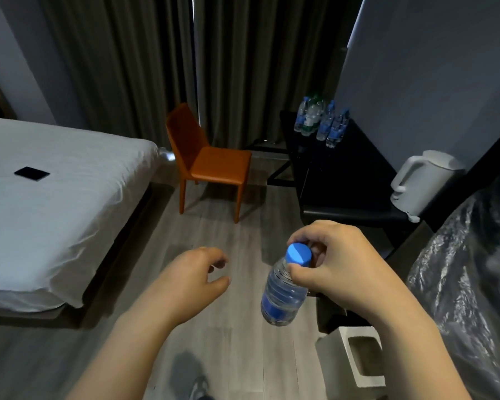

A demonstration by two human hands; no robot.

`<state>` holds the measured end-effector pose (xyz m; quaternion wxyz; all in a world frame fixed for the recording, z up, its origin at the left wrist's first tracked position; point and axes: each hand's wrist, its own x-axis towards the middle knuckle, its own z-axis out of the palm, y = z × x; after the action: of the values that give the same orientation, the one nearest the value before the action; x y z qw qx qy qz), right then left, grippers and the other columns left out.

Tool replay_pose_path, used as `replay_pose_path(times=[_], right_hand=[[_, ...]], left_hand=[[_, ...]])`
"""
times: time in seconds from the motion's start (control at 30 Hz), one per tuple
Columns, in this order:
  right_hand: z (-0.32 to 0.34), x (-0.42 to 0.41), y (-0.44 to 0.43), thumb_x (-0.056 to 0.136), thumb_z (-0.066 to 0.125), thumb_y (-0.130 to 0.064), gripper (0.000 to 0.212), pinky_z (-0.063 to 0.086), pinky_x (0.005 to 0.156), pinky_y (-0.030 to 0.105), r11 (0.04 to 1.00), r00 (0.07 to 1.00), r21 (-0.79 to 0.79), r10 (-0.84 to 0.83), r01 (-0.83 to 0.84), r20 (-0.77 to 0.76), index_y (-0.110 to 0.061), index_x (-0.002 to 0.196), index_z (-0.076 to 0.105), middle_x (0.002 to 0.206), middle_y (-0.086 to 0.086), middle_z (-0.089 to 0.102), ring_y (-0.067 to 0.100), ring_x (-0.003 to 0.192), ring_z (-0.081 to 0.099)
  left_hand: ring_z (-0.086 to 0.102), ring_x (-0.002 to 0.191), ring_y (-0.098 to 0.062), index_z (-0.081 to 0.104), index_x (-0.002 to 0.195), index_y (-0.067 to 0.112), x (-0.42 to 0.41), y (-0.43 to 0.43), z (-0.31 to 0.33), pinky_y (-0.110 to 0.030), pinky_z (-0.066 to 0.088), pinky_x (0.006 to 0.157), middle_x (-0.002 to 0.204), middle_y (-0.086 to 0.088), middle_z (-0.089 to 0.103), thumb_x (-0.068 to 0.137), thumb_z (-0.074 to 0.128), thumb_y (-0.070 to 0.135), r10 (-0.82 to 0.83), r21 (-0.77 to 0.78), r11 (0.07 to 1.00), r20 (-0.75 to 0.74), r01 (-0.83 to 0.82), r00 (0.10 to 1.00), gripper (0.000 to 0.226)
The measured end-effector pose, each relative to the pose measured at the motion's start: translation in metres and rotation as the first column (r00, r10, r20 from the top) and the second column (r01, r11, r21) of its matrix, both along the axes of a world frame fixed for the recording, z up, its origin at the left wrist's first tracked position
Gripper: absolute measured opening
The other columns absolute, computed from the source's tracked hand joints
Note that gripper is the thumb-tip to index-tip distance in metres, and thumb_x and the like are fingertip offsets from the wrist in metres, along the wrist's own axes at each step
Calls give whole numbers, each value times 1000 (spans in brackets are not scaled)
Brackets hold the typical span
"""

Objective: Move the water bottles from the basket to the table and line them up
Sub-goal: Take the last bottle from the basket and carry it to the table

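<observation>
My right hand (334,265) grips a clear water bottle (283,293) with a blue cap and blue label by its neck. The bottle hangs tilted over the wooden floor. My left hand (195,277) hovers to the left of it, fingers loosely curled and holding nothing. Several more water bottles (322,122) stand close together at the far end of a black table (344,180) by the wall. A pale rectangular basket (358,356) sits on the floor at the lower right, below my right forearm; what lies inside it I cannot make out.
A white kettle (422,184) stands on the table's near right side. An orange chair (208,160) faces the table in front of dark curtains. A bed (55,212) with a dark phone (31,173) on it fills the left. Crinkled plastic sheeting (474,284) covers something at the right.
</observation>
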<state>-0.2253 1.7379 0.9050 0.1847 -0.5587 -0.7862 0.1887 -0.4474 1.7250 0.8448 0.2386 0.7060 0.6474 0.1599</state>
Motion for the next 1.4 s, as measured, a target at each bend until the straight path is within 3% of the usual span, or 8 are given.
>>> replay_pose_path(times=[0.1, 0.3, 0.7, 0.83, 1.23, 1.4], right_hand=[[2, -13, 43, 69, 73, -31, 25, 52, 63, 19, 1000, 1000, 4, -28, 28, 0, -32, 93, 66, 92, -16, 58, 4, 81, 59], [16, -49, 134, 71, 75, -28, 26, 54, 70, 21, 997, 997, 0, -80, 80, 19, -30, 95, 66, 92, -15, 57, 6, 80, 60], [5, -70, 294, 68, 76, -26, 25, 55, 67, 22, 986, 986, -72, -155, 150, -55, -32, 90, 66, 90, -14, 57, 5, 74, 61], [-4, -61, 353, 67, 77, -26, 26, 57, 69, 26, 986, 984, -83, -155, 147, -88, -29, 90, 67, 90, -12, 59, 7, 74, 63], [-13, -18, 528, 65, 77, -23, 22, 44, 60, 16, 985, 977, -59, -171, 165, -131, -29, 84, 67, 85, -15, 57, -1, 68, 56], [-18, -8, 584, 65, 76, -24, 22, 49, 63, 18, 973, 973, -105, -215, 205, -89, -29, 85, 67, 85, -12, 59, 2, 67, 58]], left_hand=[[54, 106, -1, 56, 124, 29, -14, 51, 1, -22, 47, 93, 119, 14, 58, 88, 58, 35, -24, 19, 1000, 7, 24, 1000, 36], [54, 106, -1, 55, 123, 30, -49, 156, 13, -20, 46, 92, 119, 12, 58, 88, 60, 35, -77, 49, 996, 9, 76, 997, 37], [50, 100, 6, 52, 123, 38, -73, 328, -5, -7, 35, 76, 115, 21, 55, 86, 59, 41, -192, 30, 981, 15, 191, 981, 37], [52, 103, 2, 53, 119, 37, -65, 391, -9, -13, 38, 80, 115, 18, 56, 87, 58, 41, -188, 29, 982, -15, 189, 982, 33], [55, 110, -4, 53, 122, 32, -20, 567, 5, -21, 45, 95, 121, 13, 58, 88, 59, 33, -214, -14, 977, -58, 214, 975, 34], [57, 103, -4, 58, 115, 32, -14, 631, 4, -25, 49, 90, 112, 13, 61, 88, 60, 31, -282, -8, 959, -47, 282, 958, 27]])
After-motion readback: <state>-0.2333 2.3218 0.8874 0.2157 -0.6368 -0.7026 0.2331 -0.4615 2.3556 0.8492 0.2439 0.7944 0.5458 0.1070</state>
